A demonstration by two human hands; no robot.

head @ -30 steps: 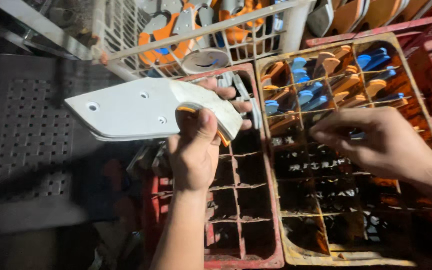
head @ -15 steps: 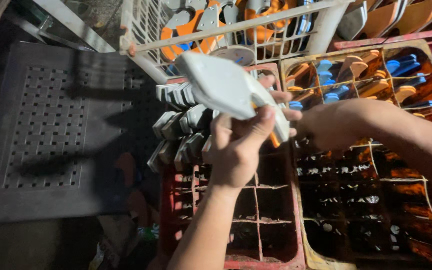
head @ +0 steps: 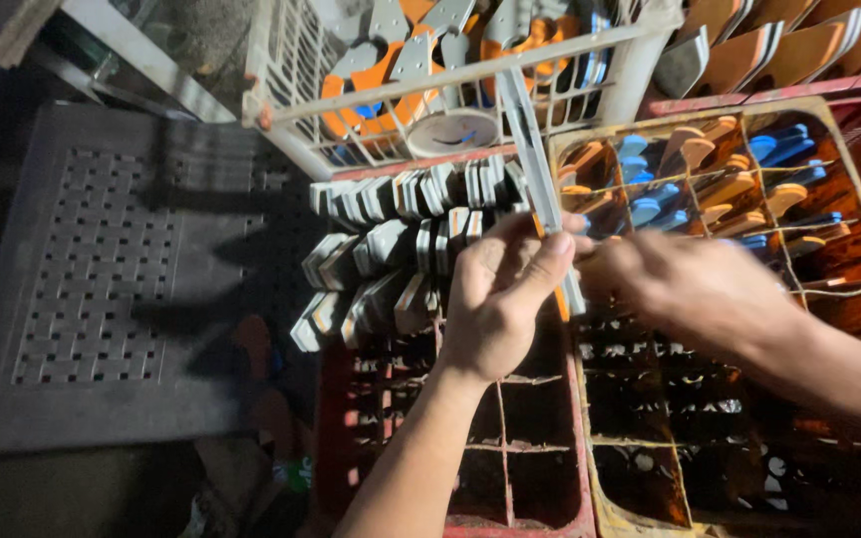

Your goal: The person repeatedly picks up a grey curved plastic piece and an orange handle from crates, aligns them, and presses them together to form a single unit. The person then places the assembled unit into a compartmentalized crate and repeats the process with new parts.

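Looking down through the head camera, I see the largest thing at left: a dark grey plastic panel with a perforated lattice pattern (head: 102, 289), lying flat. Right of it stand two divided bottle crates side by side, a red plastic crate (head: 470, 478) and a worn yellow-tan plastic crate (head: 829, 120). The red one's far cells are packed with grey flat handle-shaped pieces (head: 391, 249) standing on edge; its near cells look empty. The tan one's far cells hold blue and tan pieces (head: 710, 179). Beyond both sits a white plastic basket (head: 450, 80) heaped with grey and orange parts.

My left hand (head: 500, 299) is closed, thumb and fingers pinching a thin white flat plastic piece (head: 535, 169) seen almost edge-on; it rises from the grip, over the seam between the two crates, toward the basket. My right hand (head: 690, 289) comes in from the right and meets the same piece just beside the left thumb. It is motion-blurred, so I cannot tell whether it is gripping or only touching. A sliver of orange (head: 560, 304) shows below the left fingers.

To do this well, I judge the left pinch should stay firm and low while the right fingers work close to it, so the thin piece does not flex or twist
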